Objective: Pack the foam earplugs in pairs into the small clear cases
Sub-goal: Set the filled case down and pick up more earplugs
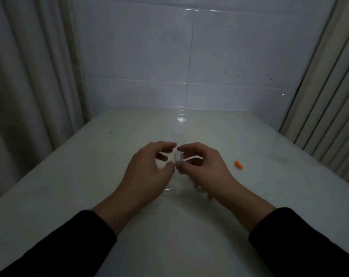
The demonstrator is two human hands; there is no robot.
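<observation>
A small clear case (178,156) is held above the middle of the white table (89,186), between both hands. My left hand (147,172) pinches its left side with thumb and fingertips. My right hand (203,170) pinches its right side, where a thin clear flap or lid sticks out under the fingers. I cannot tell what is inside the case. One orange foam earplug (239,164) lies on the table to the right of my right hand, apart from it.
A tiled wall (189,66) stands at the table's far edge. Curtains hang at the left (29,76) and right (329,96) sides. Faint clear plastic glints (169,189) show on the table under my wrists.
</observation>
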